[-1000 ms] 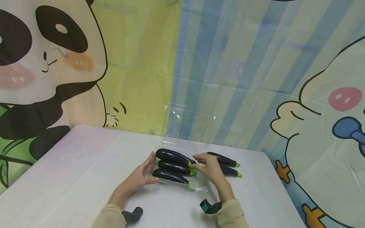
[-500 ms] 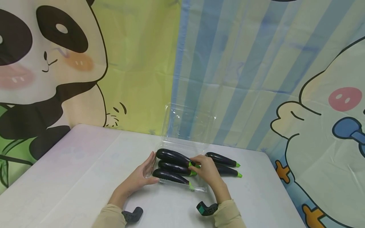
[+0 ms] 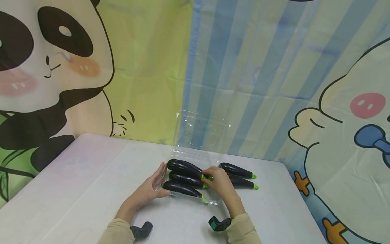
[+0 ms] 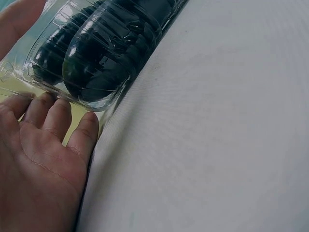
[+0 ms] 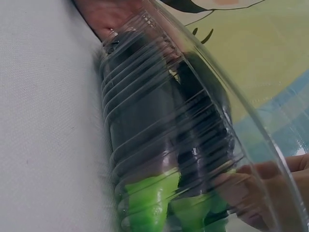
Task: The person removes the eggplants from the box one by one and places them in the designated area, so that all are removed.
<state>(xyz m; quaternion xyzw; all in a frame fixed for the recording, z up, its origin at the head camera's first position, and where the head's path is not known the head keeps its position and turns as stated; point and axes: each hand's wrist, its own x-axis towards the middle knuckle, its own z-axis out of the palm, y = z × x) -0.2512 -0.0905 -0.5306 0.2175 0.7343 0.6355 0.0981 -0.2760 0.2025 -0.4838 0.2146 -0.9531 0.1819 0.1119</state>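
A clear plastic clamshell box (image 3: 213, 200) holds several dark purple eggplants with green stem ends, including a front eggplant (image 3: 182, 188) and a middle eggplant (image 3: 184, 179). My left hand (image 3: 149, 188) grips the box's left end, thumb at the front and fingers behind; the left wrist view has its fingertips (image 4: 58, 113) against the ribbed wall. At the box's right side, my right hand (image 3: 220, 183) pinches the stem end of an eggplant (image 3: 192, 164) lying along the rear one. The right hand partly hides that stem. Through the wall, the right wrist view shows green caps (image 5: 152, 198).
Two more eggplants, a farther one (image 3: 236, 170) and a nearer one (image 3: 243, 183), lie on the white table (image 3: 76, 189) right of the box. The raised transparent lid (image 3: 201, 132) stands behind it, near the printed curtain (image 3: 259, 84).
My right hand has shifted left and slightly toward me, bringing the pinched eggplant farther left beside the rear one in the box. My left hand has stayed in place.
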